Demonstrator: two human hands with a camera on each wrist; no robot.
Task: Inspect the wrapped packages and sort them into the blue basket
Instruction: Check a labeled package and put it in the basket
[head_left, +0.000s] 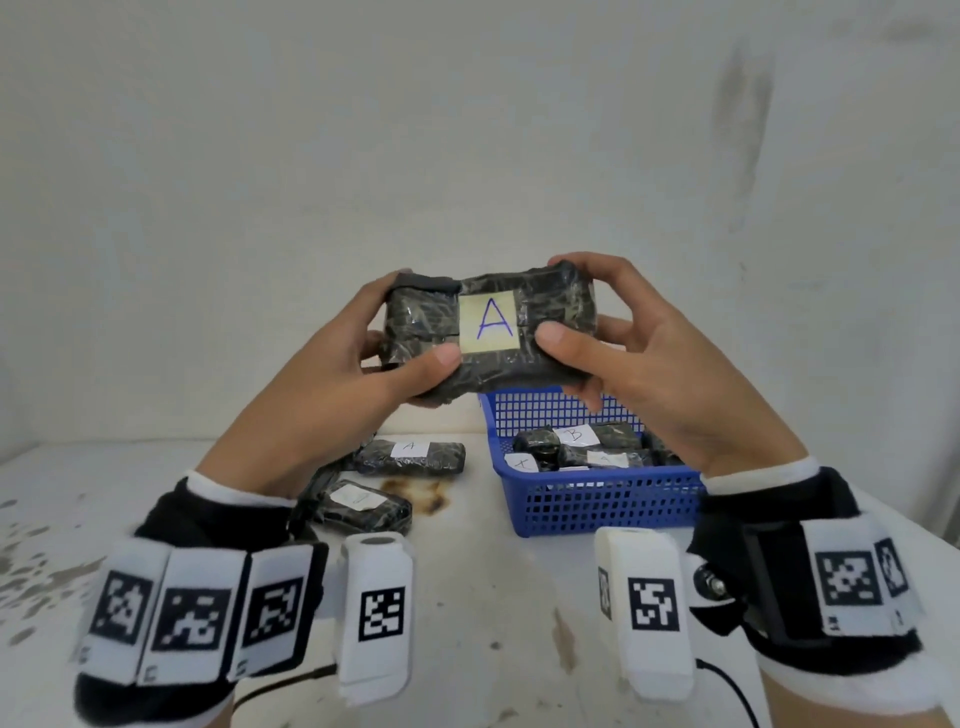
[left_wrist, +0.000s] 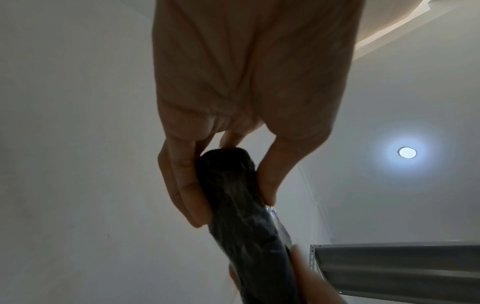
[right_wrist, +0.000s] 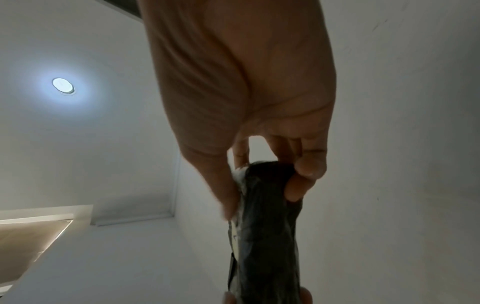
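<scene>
Held package: a dark wrapped package (head_left: 491, 332) is raised between both hands above the table, in front of a pale wall, its yellow label (head_left: 489, 322) with a blue handwritten "A" turned toward the head camera.
Left hand: the left hand (head_left: 332, 374) clasps the package's left end, thumb pressed on the front face just beside the label, fingers curled round the back; the left wrist view shows the same end (left_wrist: 228, 185) pinched between thumb and fingers.
Right hand: the right hand (head_left: 639, 358) grips the right end, thumb on the front beside the label, fingers wrapped over the top and behind; from the right wrist the package (right_wrist: 267, 216) runs away edge-on from that pinch.
Blue basket: the blue basket (head_left: 608, 506) sits on the table below and to the right of the held package, holding several wrapped packages (head_left: 582, 447) with white labels.
Table: two more wrapped packages (head_left: 410, 457) (head_left: 363, 506) lie on the stained white table (head_left: 493, 623), left of the basket, close together.
Wrists: black bands with white marker tags (head_left: 187, 618) circle both wrists.
</scene>
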